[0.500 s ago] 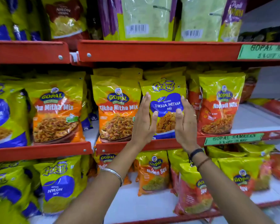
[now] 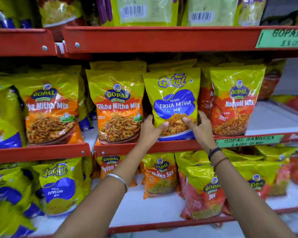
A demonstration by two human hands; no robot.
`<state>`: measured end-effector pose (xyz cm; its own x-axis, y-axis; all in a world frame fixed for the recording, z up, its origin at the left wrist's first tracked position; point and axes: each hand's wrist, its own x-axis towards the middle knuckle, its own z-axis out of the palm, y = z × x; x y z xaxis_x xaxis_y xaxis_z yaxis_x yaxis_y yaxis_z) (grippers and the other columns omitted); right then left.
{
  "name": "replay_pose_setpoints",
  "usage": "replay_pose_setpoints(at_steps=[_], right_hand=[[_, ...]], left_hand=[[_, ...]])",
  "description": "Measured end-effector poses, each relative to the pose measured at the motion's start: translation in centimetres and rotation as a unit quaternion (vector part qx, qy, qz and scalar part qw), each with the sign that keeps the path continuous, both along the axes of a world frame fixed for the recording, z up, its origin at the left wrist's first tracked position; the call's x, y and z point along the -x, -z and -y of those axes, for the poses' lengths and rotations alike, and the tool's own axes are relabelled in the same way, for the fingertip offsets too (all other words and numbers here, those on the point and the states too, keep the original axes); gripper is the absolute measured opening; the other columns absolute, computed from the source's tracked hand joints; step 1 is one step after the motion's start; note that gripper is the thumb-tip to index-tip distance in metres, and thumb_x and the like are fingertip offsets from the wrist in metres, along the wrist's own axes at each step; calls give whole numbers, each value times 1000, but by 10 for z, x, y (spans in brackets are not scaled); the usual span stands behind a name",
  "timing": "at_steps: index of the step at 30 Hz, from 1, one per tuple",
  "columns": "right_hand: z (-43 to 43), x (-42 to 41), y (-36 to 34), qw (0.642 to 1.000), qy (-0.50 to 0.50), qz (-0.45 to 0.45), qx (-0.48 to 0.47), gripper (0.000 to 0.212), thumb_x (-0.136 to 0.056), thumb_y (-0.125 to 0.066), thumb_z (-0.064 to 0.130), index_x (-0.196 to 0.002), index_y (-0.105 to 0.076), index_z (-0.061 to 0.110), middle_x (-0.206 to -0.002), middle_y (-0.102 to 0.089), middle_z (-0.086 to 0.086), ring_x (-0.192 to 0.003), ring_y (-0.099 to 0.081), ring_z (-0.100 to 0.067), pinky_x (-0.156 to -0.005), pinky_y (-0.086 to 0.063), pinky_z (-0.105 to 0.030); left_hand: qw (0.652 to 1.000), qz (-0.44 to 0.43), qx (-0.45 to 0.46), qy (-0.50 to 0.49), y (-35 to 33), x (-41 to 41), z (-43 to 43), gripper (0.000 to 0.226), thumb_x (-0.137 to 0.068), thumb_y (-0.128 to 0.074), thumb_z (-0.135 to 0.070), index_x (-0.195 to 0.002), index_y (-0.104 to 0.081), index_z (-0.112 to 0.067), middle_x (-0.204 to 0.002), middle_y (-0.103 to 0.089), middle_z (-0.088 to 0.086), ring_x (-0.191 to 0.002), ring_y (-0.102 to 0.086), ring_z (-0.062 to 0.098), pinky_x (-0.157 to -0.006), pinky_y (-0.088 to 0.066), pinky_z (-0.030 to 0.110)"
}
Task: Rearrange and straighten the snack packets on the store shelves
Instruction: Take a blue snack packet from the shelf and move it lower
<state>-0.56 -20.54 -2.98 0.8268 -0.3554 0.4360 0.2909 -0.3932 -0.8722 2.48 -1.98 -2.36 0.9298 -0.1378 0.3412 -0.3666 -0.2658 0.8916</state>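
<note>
A yellow-green Gokul Tikha Mitha Mix packet (image 2: 175, 98) with a blue patch stands upright on the middle red shelf (image 2: 127, 147). My left hand (image 2: 150, 128) grips its lower left corner, thumb on the front. My right hand (image 2: 199, 127) grips its lower right corner the same way. An orange Gopal Tikha Mitha Mix packet (image 2: 118, 107) stands just left of it, and a red Gopal Nadiyadi Mix packet (image 2: 236, 100) just right.
Another Tikha Mitha Mix packet (image 2: 50, 107) stands further left. The lower shelf holds Nylon Sev packets (image 2: 159, 176), a Gokul Nylon Sev packet (image 2: 58, 186) and red Sev packets (image 2: 205, 193). Packets with barcodes (image 2: 132, 11) fill the top shelf. Bare white shelf (image 2: 272, 117) shows at right.
Both hands have dropped from open beside the packet's middle to gripping its lower corners. The view has moved closer to the shelf.
</note>
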Motion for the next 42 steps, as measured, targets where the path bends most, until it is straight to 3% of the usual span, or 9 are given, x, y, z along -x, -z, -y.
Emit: replay_pose_setpoints(at_steps=[7, 11, 13, 21, 26, 32, 36, 39, 42], right_hand=[[-28, 47, -9, 990, -23, 131, -49, 49, -73, -79, 17, -114, -54, 25, -107, -66, 7, -100, -64, -13, -86, -52, -32], [-59, 76, -14, 981, -41, 170, -83, 58, -72, -78, 16, -122, -52, 6, -120, -63, -16, -109, -61, -21, -93, -51, -30], [-72, 86, -7, 983, -43, 165, -74, 56, -72, -79, 19, -121, -54, 7, -118, -65, -12, -105, -62, -17, -90, -51, -25], [-133, 112, 98, 990, -93, 20, -104, 51, -60, -83, 32, -106, -62, 27, -102, -70, -1, -94, -64, -18, -84, -52, -36], [-154, 118, 163, 981, -128, -71, -126, 51, -63, -85, 14, -105, -63, 31, -103, -73, 6, -96, -68, -16, -84, -55, -34], [-174, 98, 218, 976, -106, -157, -104, 45, -65, -82, 5, -103, -62, 19, -102, -72, -5, -89, -67, -7, -76, -52, -16], [-183, 70, 236, 970, -109, -193, -98, 42, -70, -80, 6, -107, -61, 13, -105, -70, -8, -94, -66, -11, -78, -52, -24], [-190, 50, 244, 967, -107, -212, -95, 37, -73, -76, 1, -104, -60, 13, -99, -69, -4, -80, -64, 8, -71, -52, -16], [-194, 36, 252, 965, -89, -228, -94, 40, -75, -76, 6, -110, -57, 12, -100, -68, 0, -85, -66, 2, -78, -53, -28]], left_hand=[[993, 58, 103, 29, -5, 44, -27, 46, -70, -72, -17, -113, -56, -22, -115, -67, 6, -107, -64, 23, -95, -51, 50], [984, 80, 154, 45, -9, 82, -55, 42, -72, -72, -12, -110, -58, -26, -113, -69, 4, -108, -64, 21, -97, -51, 45], [984, 72, 156, 42, -2, 95, -71, 41, -73, -72, -13, -107, -59, -32, -111, -69, -3, -107, -65, 17, -96, -52, 43], [992, -48, 118, -15, 101, 131, -148, 53, -60, -78, -26, -109, -59, -32, -114, -68, 5, -107, -65, 24, -94, -52, 50], [989, -115, 87, -28, 160, 141, -175, 52, -62, -75, -11, -107, -55, -29, -108, -68, -2, -92, -66, 0, -83, -54, 27], [985, -163, 44, -37, 223, 116, -201, 57, -63, -76, -9, -112, -57, -31, -115, -69, 6, -107, -65, 25, -93, -53, 47], [980, -190, 12, -56, 240, 83, -203, 56, -58, -74, -10, -105, -57, -36, -109, -70, 6, -100, -66, 24, -90, -54, 47], [974, -213, -33, -63, 253, 58, -204, 61, -59, -78, -14, -115, -57, -17, -106, -72, 12, -94, -66, 22, -86, -55, 42], [970, -220, -76, -71, 263, 41, -207, 68, -56, -79, -24, -119, -56, -11, -107, -72, 14, -98, -68, 28, -88, -54, 41]])
